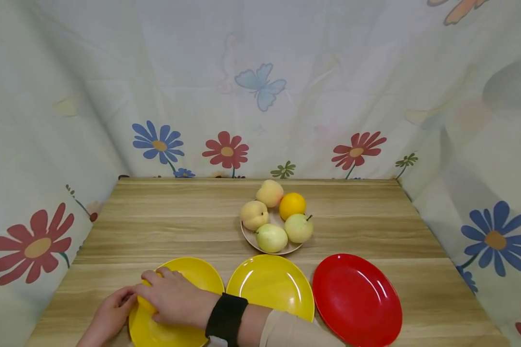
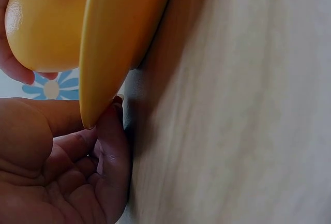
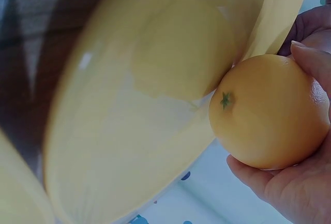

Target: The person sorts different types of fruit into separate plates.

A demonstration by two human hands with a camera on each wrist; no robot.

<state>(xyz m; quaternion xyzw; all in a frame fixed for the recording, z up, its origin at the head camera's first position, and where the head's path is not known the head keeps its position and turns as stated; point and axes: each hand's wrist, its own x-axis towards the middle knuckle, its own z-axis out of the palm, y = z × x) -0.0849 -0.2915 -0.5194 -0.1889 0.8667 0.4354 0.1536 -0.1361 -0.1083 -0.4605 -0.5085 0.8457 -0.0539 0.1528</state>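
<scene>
Orange [image 3: 269, 113], right hand [image 1: 173, 296] curled round it, left hand [image 1: 110, 315] pinching yellow plate [image 1: 199, 274].

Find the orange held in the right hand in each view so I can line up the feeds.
Head: orange at lower left, mostly covered by the right hand.
Left wrist: orange at upper left.
Right wrist: orange right of centre, its green stem spot showing.
Shared landmark: the yellow plate, leftmost in the head view.
</scene>
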